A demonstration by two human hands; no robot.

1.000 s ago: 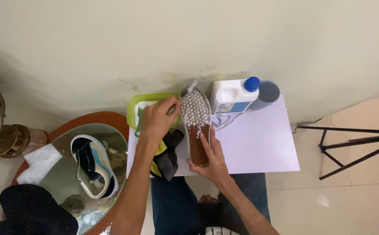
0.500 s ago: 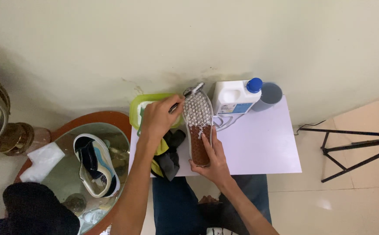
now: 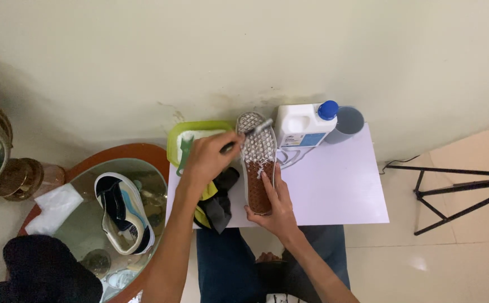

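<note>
A shoe [image 3: 258, 168] lies sole-up on the white table [image 3: 334, 191]. Its brown waffle sole is covered with white foam toward the toe. My right hand [image 3: 272, 207] grips the shoe at the heel end. My left hand [image 3: 205, 160] holds a thin brush [image 3: 250, 132], whose head rests on the foamy front of the sole. Just behind my left hand stands a green basin [image 3: 172, 140] with white suds in it. A black and yellow cloth [image 3: 216, 202] lies under my left wrist.
A white jug with a blue cap [image 3: 303, 126] and a grey cup [image 3: 348, 123] stand at the table's back. To the left, a round glass-topped table [image 3: 81, 224] holds a second shoe [image 3: 124, 213] and white tissue [image 3: 53, 205]. A tripod [image 3: 458, 191] stands on the floor at the right.
My left hand has shifted the brush slightly across the foamy front of the sole. My right hand keeps the shoe in the same place.
</note>
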